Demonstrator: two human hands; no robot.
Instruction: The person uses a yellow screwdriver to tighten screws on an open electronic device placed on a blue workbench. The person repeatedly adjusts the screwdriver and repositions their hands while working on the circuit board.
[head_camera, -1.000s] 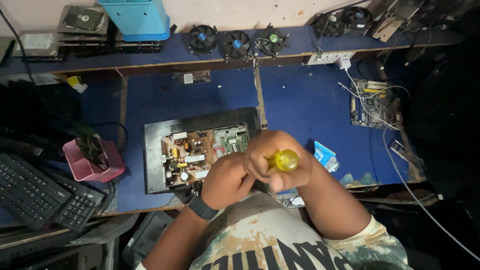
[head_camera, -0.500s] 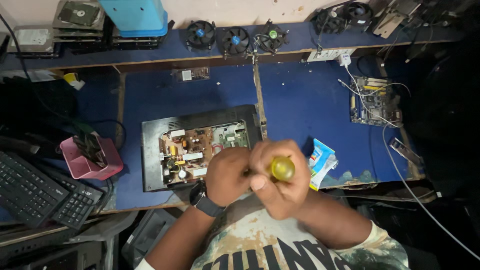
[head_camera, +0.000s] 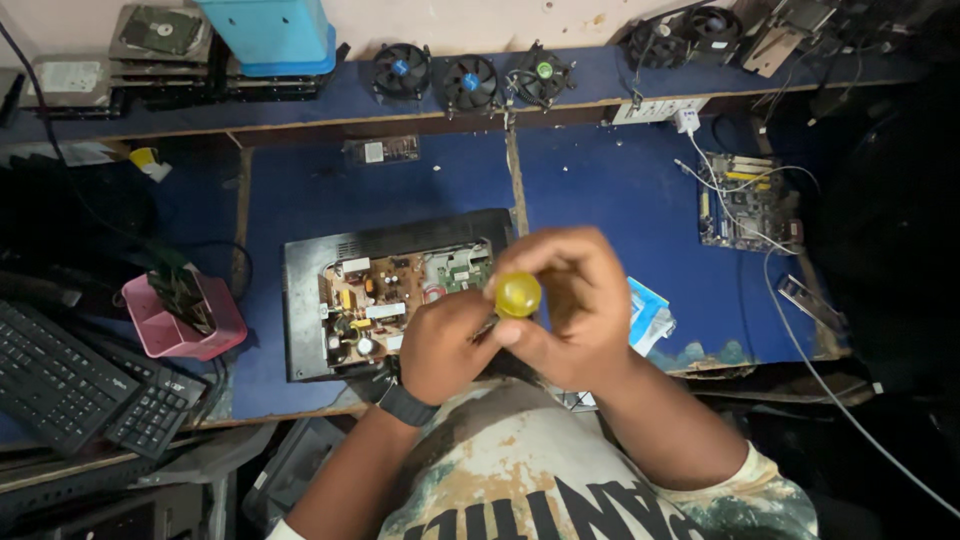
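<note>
Over the opened case (head_camera: 400, 290) on the blue worktop (head_camera: 600, 190), the right hand (head_camera: 575, 305) has its grip closed around a yellow-handled screwdriver (head_camera: 518, 294); the left hand (head_camera: 450, 345) steadies it lower down, grip unclear. Best kept upright, pressed squarely.

Black wristwatch (head_camera: 405, 403) on left wrist; cream-green mottled T-shirt (head_camera: 520, 470), short sleeves.

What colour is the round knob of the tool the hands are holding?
Yellow: the tool's rounded handle end shows translucent yellow in the head view, gripped by the right hand.
</note>
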